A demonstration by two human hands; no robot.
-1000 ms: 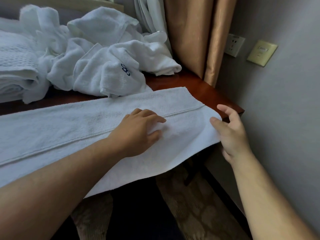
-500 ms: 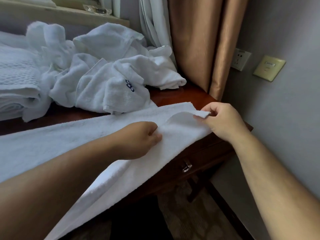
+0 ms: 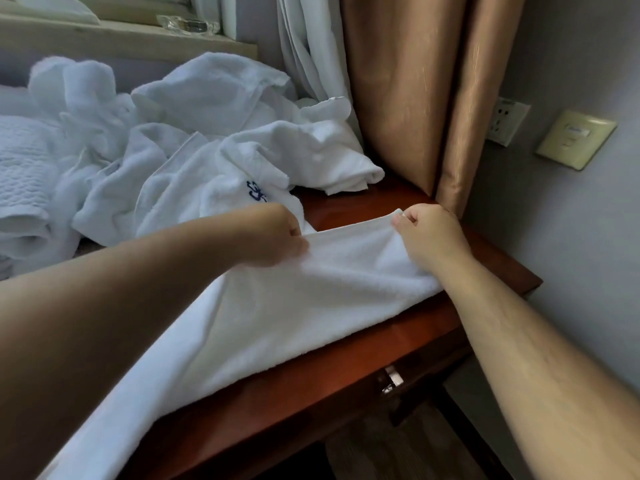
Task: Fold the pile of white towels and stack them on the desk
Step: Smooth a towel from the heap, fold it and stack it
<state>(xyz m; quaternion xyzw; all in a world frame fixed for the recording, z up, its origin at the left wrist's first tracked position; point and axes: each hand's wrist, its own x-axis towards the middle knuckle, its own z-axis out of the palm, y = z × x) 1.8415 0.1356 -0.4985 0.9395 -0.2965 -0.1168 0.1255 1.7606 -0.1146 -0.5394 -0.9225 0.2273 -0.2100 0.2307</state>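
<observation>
A long white towel (image 3: pixel 277 317) lies across the reddish wooden desk (image 3: pixel 346 372), its left part hidden under my left forearm. My left hand (image 3: pixel 277 237) pinches the towel's far edge near the middle. My right hand (image 3: pixel 429 233) pinches the far right corner and holds it slightly raised above the desk. Behind them sits a crumpled pile of white towels (image 3: pixel 207 150), one bearing a blue embroidered mark. A folded textured white towel stack (image 3: pixel 24 188) rests at the far left.
Tan curtains (image 3: pixel 433 98) hang at the desk's back right corner beside a white sheer. The grey wall at right carries a socket (image 3: pixel 509 121) and a switch plate (image 3: pixel 576 138). A drawer pull (image 3: pixel 391 379) shows on the desk front. A sill with a glass dish runs along the back.
Both hands took hold of the towel's near hanging edge and carried it up and away over the desk. The towel no longer hangs over the front, and the desk's front edge now shows.
</observation>
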